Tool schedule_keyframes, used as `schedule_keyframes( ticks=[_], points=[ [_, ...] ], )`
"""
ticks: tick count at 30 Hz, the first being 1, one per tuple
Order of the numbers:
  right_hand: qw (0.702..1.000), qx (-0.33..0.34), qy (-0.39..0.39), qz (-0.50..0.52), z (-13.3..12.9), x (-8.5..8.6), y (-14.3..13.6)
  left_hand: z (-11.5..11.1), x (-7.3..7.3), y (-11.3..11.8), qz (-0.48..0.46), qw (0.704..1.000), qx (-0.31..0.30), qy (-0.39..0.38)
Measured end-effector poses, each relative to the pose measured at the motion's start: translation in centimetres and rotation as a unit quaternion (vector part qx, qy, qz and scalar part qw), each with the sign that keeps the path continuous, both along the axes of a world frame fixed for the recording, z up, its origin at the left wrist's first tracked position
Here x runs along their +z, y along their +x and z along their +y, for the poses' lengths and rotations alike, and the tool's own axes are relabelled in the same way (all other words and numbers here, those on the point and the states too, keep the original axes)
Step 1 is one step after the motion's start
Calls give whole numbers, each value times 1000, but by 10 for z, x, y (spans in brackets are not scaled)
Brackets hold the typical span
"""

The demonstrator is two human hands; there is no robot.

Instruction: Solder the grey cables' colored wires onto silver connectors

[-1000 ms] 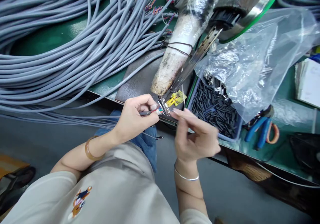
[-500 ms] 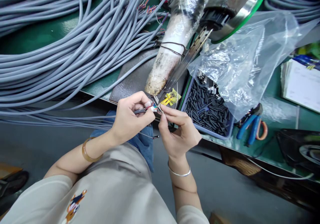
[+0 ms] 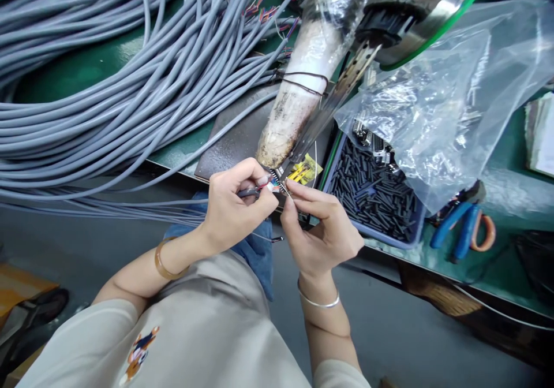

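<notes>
My left hand pinches the end of a grey cable, whose thin coloured wires fan out at a small metal connector. The connector sits just under the tip of a white wrapped tube and a metal bar. My right hand closes its thumb and fingers on a thin metal piece beside the wires. What that piece is, I cannot make out. Behind my fingertips lies a yellow piece.
A large bundle of grey cables covers the left of the green table. To the right stand a blue tray of short black tubes, a clear plastic bag and pliers. A green-rimmed spool hangs above.
The whole view has shifted slightly, so the table things and both hands appear further right. Both hands keep their pinches at the connector, with little change between them.
</notes>
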State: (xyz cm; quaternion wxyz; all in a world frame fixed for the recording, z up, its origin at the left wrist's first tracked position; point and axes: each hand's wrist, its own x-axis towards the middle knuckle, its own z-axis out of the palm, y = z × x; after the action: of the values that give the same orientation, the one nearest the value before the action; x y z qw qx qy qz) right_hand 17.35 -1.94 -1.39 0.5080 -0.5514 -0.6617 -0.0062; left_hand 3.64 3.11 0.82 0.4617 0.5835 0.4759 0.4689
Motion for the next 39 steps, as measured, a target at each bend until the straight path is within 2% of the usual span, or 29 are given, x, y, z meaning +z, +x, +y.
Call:
schedule_keyframes(
  ticks=[8, 14, 20, 23, 26, 30, 34, 36, 39],
  points=[
    [999, -7, 2, -44, -1, 9, 1, 0, 4, -1, -6, 1000, -13, -7],
    [997, -13, 21, -79, -1, 9, 0, 2, 7, 0, -31, 999, -11, -38],
    [992, -3, 23, -125, -2, 7, 1, 4, 1, -2, -47, 996, -32, -75],
    [994, -9, 25, -108, -5, 4, 2, 1, -1, -3, -50, 995, -49, -77],
    [999, -15, 8, -43, -11, 0, 5, -4, -1, -5, -44, 994, -72, -73],
    [996, -18, -73, 50, -19, 1, 11, -11, -2, -10, -26, 991, -126, -42],
    [986, 33, -152, 53, -20, 14, 13, -16, -7, -15, 16, 982, -171, 77],
    [987, 51, -146, 49, -19, 19, 12, -16, -8, -19, 25, 974, -189, 124],
    [995, 36, -81, 46, -20, 18, 10, -15, -8, -24, -7, 978, -191, 84]
  ],
)
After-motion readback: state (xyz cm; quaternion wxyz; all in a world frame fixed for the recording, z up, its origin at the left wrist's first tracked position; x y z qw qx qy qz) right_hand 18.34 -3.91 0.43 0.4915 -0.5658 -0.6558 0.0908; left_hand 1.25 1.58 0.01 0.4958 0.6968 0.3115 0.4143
